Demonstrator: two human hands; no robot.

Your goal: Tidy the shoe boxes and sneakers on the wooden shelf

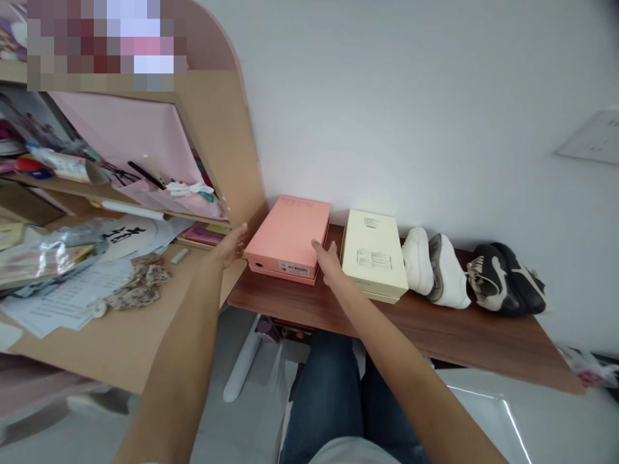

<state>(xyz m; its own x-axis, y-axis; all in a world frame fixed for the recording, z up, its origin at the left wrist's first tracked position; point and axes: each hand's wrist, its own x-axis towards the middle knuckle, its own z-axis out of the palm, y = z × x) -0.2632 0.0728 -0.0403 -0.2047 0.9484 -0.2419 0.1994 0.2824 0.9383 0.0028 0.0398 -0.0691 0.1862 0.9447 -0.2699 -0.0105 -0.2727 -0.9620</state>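
A closed pink shoebox (293,232) lies on a brown wooden bench top, a barcode label on its near side. My left hand (231,248) is at the box's left edge with its fingers stretched out. On the opposite side, my right hand (329,263) has its thumb over the box's right edge and its fingers apart. Whether either hand presses on the box, I cannot tell. A cream shoebox (374,251) with printed labels lies just right of my right hand. Beside it are white shoes (447,274) and black-and-cream sneakers (503,280).
The wooden bench top (464,335) runs along a white wall. At left, a desk (184,316) with shelves carries papers, a patterned scrunchie (140,283) and plastic bags. A white roll (242,364) leans below the bench. A wall socket (592,136) is at right.
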